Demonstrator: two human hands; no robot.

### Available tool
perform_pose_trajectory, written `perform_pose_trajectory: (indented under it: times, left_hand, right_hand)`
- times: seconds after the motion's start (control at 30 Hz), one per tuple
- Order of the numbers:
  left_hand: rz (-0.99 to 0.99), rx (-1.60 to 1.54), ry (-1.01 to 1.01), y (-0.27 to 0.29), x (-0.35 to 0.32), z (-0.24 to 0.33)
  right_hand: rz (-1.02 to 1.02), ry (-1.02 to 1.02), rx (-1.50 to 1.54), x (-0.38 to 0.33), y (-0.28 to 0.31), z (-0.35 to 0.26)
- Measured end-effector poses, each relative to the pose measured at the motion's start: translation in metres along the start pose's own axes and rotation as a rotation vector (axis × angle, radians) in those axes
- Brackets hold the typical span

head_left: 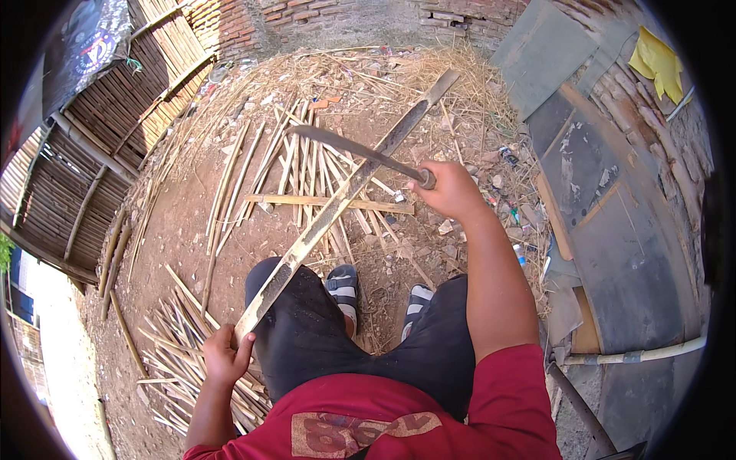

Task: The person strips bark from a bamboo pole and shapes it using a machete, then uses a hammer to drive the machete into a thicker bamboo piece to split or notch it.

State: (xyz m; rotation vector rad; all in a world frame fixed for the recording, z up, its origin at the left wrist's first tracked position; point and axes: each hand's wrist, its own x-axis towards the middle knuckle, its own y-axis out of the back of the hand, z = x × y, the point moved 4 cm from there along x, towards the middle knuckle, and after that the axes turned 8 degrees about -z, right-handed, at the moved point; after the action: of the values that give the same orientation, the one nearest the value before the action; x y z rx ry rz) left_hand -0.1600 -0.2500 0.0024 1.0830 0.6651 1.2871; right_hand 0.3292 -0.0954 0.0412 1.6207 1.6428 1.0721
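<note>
A long split bamboo piece [330, 207] slants from my left thigh up to the far right, its hollow inner side facing up. Closed round its near end is my left hand [225, 354], thumb on top. My right hand [451, 189] grips the handle of a machete [345, 143] with a dark blade, slightly curved toward its tip. That blade points left and crosses over the bamboo around its middle; whether the two touch I cannot tell. Below them lies a flat wooden strip [330, 203] across a loose pile of thin bamboo sticks [295, 165].
Another heap of bamboo sticks [180, 356] lies by my left forearm. Dry straw and litter cover the far ground before a brick wall [345, 23]. Dark boards [636, 261] and a pale pipe [636, 353] stand at right. A bamboo fence [100, 146] is at left.
</note>
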Motion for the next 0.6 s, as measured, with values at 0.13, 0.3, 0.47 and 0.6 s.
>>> perform_pose_trajectory:
  times: [0.13,0.3,0.47,0.6]
  left_hand:
    - [-0.024,0.045,0.001,-0.004,-0.004,-0.005]
    - [-0.053,0.034,0.001,-0.014,0.003,-0.007]
    - [-0.026,0.034,0.006,-0.003,-0.002,-0.004]
    - [-0.092,0.085,0.046,-0.003,-0.005,-0.015]
  right_hand:
    - [0.113,-0.166,0.065,-0.002,0.011,0.020]
    - [0.000,0.374,-0.170,-0.005,-0.022,-0.038]
    - [-0.090,0.185,-0.026,0.005,-0.024,-0.032]
    - [0.169,-0.229,0.144,0.009,-0.008,0.050]
